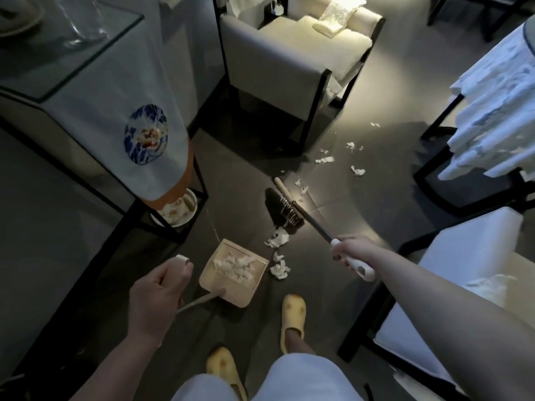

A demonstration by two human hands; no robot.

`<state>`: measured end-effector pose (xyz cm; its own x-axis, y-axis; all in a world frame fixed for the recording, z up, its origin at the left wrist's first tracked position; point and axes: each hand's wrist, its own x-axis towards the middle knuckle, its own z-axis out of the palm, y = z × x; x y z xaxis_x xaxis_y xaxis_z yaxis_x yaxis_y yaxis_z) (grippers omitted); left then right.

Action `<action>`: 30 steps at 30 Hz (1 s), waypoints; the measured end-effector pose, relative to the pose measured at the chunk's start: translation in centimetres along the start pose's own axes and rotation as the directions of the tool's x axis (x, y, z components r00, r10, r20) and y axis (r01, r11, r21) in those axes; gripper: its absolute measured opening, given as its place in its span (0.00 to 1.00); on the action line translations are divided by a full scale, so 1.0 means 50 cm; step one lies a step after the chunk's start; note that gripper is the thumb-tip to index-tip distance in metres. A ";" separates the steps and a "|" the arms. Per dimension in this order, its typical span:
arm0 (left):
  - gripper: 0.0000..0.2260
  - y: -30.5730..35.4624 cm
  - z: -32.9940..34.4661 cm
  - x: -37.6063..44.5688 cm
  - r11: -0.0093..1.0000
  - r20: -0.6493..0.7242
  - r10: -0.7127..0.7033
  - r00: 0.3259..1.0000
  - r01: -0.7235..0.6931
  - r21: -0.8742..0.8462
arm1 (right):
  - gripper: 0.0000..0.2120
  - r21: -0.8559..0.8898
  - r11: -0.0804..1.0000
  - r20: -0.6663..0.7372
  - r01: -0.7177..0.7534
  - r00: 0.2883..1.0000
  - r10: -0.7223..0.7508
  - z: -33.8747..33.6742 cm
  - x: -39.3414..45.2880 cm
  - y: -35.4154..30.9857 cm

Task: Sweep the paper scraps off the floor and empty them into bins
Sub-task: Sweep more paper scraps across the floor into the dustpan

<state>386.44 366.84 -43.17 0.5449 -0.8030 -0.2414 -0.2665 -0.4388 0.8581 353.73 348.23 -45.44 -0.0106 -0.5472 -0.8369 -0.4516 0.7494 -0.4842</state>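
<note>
The left hand [157,287] is clenched around the top of the long pale handle of a beige plastic dustpan [231,274], which rests on the dark tiled floor [333,227] with a heap of white scraps inside. The right hand [351,250] grips the white handle of a dark-bristled broom [285,209], its head down on the floor just beyond crumpled white paper scraps [278,256] lying beside the pan's open edge. More scraps lie scattered farther off, near a white upholstered armchair [289,59].
</note>
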 end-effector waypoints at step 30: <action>0.17 -0.050 0.018 0.066 0.896 0.333 0.070 0.940 -0.206 0.393 | 0.23 -0.343 0.937 -0.102 -0.069 0.994 0.036 0.186 -0.092 0.192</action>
<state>388.19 364.93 -46.53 0.2288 -0.9199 -0.3183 -0.6631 -0.3867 0.6409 357.74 361.38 -48.61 -0.1179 -0.5551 -0.8234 -0.7283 0.6119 -0.3083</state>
